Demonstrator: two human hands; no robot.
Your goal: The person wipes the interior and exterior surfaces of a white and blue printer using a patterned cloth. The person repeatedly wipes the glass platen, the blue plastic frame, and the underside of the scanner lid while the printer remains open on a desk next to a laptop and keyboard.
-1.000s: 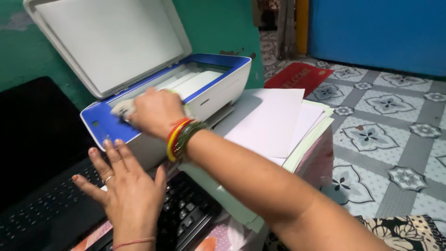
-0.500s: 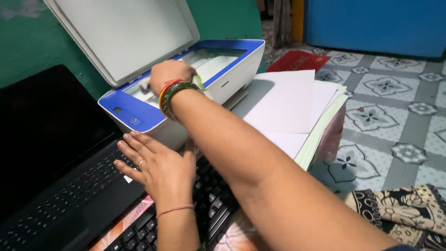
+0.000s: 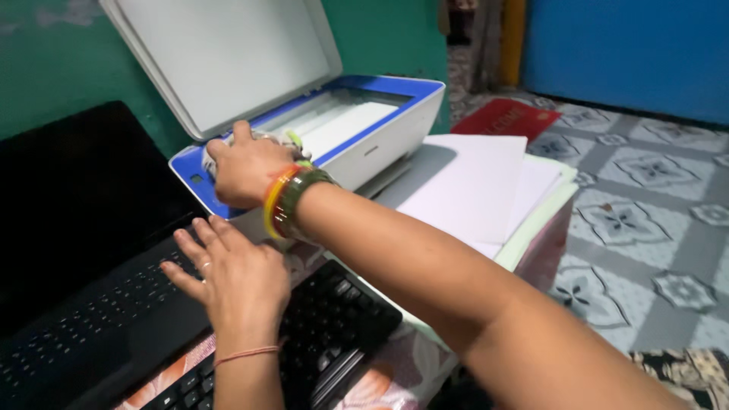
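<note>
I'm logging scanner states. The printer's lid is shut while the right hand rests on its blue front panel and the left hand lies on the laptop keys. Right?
Not quite: the lid is raised, not shut, as the head view shows. The right hand does rest on the printer's blue front panel, and the left hand lies on the laptop keys.

— Any screens on the desk?

— One: the dark, switched-off rectangular screen of the black laptop (image 3: pixel 83 205), standing tilted back along the left edge, against the green wall. Nothing shows on it.

— Any labels or signs?

— A flat red rectangular mat with pale lettering (image 3: pixel 507 119) lies on the patterned floor tiles, past the far right corner of the desk, near the blue door. Its lettering is too small to make out.

— Packages?

— None in view. The white and blue printer's front (image 3: pixel 372 150) bears one tiny dark mark, too small to tell.
</note>
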